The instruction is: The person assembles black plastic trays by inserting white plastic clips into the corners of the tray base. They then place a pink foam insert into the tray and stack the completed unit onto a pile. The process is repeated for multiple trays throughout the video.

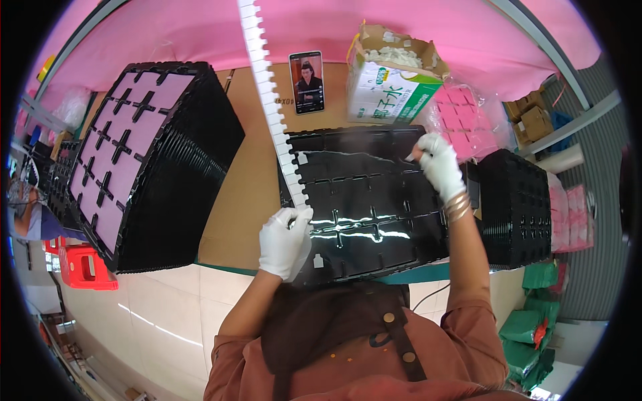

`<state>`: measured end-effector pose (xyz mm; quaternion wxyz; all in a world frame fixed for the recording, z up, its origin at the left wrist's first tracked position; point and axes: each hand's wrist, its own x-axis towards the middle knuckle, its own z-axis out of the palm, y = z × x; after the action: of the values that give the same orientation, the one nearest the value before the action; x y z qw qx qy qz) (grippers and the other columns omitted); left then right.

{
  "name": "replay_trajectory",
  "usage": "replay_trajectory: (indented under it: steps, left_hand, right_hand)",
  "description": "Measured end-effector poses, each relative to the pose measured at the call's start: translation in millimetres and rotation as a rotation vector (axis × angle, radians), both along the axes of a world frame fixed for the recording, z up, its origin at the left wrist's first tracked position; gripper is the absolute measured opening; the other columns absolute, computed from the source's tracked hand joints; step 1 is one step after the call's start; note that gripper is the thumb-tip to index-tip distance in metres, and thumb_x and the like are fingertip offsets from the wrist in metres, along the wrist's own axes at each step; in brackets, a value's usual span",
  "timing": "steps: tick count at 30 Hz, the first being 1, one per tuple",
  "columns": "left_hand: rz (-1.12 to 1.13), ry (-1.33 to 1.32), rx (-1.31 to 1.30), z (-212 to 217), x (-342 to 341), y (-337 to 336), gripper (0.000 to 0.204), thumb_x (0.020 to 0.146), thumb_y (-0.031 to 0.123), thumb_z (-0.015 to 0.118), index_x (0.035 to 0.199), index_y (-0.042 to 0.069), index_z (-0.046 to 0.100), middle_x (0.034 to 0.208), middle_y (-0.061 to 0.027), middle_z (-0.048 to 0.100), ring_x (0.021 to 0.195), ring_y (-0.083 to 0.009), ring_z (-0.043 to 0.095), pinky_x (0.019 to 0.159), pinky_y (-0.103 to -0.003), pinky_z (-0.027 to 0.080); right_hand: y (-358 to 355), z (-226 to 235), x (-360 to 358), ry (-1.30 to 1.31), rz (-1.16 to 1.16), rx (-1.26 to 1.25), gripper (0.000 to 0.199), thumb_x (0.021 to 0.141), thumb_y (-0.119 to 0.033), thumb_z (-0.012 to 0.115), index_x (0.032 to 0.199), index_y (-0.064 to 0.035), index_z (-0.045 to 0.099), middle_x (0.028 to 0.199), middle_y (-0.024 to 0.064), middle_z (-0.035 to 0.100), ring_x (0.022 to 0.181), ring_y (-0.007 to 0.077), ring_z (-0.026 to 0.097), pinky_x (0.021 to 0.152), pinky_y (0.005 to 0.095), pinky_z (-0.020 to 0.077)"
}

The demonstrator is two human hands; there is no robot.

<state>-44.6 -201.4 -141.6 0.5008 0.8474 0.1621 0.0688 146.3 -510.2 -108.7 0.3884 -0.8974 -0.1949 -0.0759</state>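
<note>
Our L hand [285, 244], gloved in white, sits nearer the body, thumb & index looped w/ tips close tog.; L forearm [251, 304] angles up & inward. Our R hand [440, 166], also gloved, is farther fwd, fingers bent inward, bare fingertip [418, 153] showing; R forearm [466, 257] extends approx. straight.

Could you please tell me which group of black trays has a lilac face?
The large stack at the person's left; the middle trays and right-hand stack show no lilac.
</note>
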Motion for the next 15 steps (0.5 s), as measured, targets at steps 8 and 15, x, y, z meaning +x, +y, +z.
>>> replay_trajectory:
  steps: [8, 15]
  left_hand:
    - [-0.006, -0.056, 0.101, -2.7, -0.9, -2.3, 0.026, 0.090, 0.031, 0.071, 0.084, 0.006, 0.074, 0.074, -0.0080, 0.067, 0.066, -0.0217, 0.064, 0.063, -0.035, 0.050]
    - [-0.007, -0.109, 0.111, -9.8, -1.6, 1.5, 0.021, 0.089, 0.027, 0.072, 0.086, 0.006, 0.075, 0.074, -0.0079, 0.067, 0.064, -0.0188, 0.062, 0.060, -0.032, 0.048]
  right_hand:
    - [-30.2, -43.7, 54.3, -0.153, 0.106, -0.428, 0.015, 0.067, 0.004, 0.075, 0.074, -0.0053, 0.065, 0.087, 0.0145, 0.063, 0.085, 0.0356, 0.063, 0.075, 0.0429, 0.0514]
    - [-18.2, -45.9, 56.7, 0.018, -0.126, -0.297, 0.029, 0.065, 0.004, 0.080, 0.078, -0.0016, 0.056, 0.090, 0.0184, 0.057, 0.085, 0.0397, 0.060, 0.073, 0.0438, 0.0512]
